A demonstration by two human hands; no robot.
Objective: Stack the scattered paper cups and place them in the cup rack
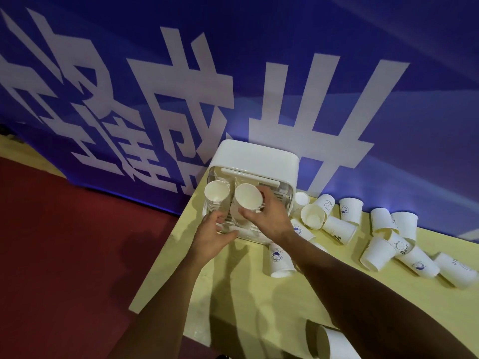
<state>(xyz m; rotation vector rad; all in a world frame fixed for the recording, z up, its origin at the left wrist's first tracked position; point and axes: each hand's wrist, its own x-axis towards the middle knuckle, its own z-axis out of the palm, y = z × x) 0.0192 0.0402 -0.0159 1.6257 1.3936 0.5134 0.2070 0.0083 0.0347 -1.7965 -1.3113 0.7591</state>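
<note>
A white cup rack (259, 159) stands at the far left corner of the yellow table (233, 294). In its left slot sits a stack of white paper cups (217, 196), mouth toward me. My right hand (267, 216) grips a second cup stack (246, 200) at the right slot, fingers around its rim. My left hand (212, 237) rests on the rack's lower front edge, below the left stack. Several loose printed paper cups (378, 239) lie scattered to the right, most tipped over.
A blue banner with large white characters (233, 73) hangs directly behind the table. Red floor (64, 242) lies beyond the table's left edge. One cup (331, 343) lies on its side near the front edge, and another (281, 260) under my right forearm.
</note>
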